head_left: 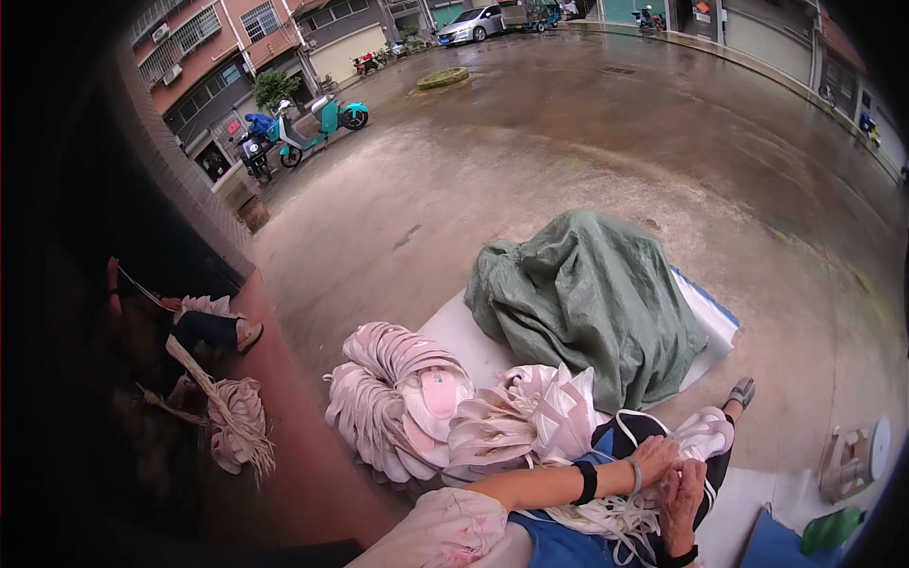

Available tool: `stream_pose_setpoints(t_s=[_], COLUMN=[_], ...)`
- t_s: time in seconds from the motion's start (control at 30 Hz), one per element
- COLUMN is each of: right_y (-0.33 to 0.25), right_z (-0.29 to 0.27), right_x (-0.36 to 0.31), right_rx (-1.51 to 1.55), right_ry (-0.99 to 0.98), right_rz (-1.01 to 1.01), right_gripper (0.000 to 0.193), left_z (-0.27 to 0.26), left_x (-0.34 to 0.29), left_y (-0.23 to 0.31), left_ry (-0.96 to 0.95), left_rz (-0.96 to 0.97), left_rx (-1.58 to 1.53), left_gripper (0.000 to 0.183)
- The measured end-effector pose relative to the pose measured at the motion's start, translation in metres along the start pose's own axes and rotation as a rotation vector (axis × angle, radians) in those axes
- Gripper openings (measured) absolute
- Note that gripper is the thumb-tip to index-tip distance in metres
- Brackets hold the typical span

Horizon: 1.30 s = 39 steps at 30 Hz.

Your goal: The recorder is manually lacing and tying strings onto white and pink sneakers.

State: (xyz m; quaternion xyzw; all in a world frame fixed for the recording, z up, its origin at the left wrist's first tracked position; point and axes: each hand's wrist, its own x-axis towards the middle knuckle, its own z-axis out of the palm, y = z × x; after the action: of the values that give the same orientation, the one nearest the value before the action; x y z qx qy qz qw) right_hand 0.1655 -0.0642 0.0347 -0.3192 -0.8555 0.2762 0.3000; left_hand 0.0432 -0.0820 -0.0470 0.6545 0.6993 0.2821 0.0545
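Since the courtyard ground (530, 161) looks wet in places, the white sheet (450, 329) is probably spread to keep your work clean. On it sits a heap draped in a green cover (582, 303), perhaps against damp. Nearer you, a ring-shaped bundle of pale pink pieces (374, 402) stands fanned on your left, and a looser pink bundle (521, 417) lies between it and your legs, likely so both stay within easy reach. Blue cloth (559, 542) covers your lap, seemingly as protection, and loose white strips (611, 519) trail beside it, just under your forearm. The pinkish-white bunch (707, 432) you are working on rests over your outstretched leg, just beyond your fingers, which seems to give it a steady support. Your left hand (653, 458) and right hand (681, 497) come close together at its near side, fingers bent; whether they are pinched on a strip, I cannot tell.
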Motion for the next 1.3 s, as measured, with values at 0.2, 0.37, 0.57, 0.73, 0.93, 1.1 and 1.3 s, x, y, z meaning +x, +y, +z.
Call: stream_pose_setpoints(t_s=[0.2, 0.37, 0.57, 0.73, 0.93, 1.1, 1.3], right_y=[0.032, 0.043, 0.036, 0.043, 0.025, 0.003, -0.067], right_z=[0.011, 0.021, 0.023, 0.023, 0.001, -0.052, -0.058], right_x=[-0.007, -0.001, 0.006, 0.008, -0.002, -0.019, -0.044], right_rx=[0.012, -0.251, -0.406, -0.577, -0.327, 0.415, 1.048], right_ry=[-0.091, -0.037, -0.062, -0.205, -0.086, -0.204, -0.787], right_rz=[0.248, 0.182, 0.093, -0.005, 0.058, 0.415, 0.187], right_gripper=[0.012, 0.012, 0.015, 0.008, 0.01, 0.013, 0.017], left_z=[0.002, 0.003, -0.004, -0.018, -0.037, -0.065, -0.06], left_x=[0.001, 0.004, 0.009, 0.014, 0.022, 0.025, 0.023], left_y=[0.004, 0.004, -0.008, -0.014, -0.005, -0.002, 0.022], left_ry=[0.031, -0.07, -0.121, -0.125, -0.145, -0.142, -0.933], left_rz=[-0.036, -0.079, -0.068, 0.016, 0.025, 0.081, -0.974], left_rx=[-0.016, -0.052, -0.207, -0.279, -0.26, -0.22, -1.247], left_gripper=[0.019, 0.019, 0.018, 0.01, 0.018, 0.015, 0.042])
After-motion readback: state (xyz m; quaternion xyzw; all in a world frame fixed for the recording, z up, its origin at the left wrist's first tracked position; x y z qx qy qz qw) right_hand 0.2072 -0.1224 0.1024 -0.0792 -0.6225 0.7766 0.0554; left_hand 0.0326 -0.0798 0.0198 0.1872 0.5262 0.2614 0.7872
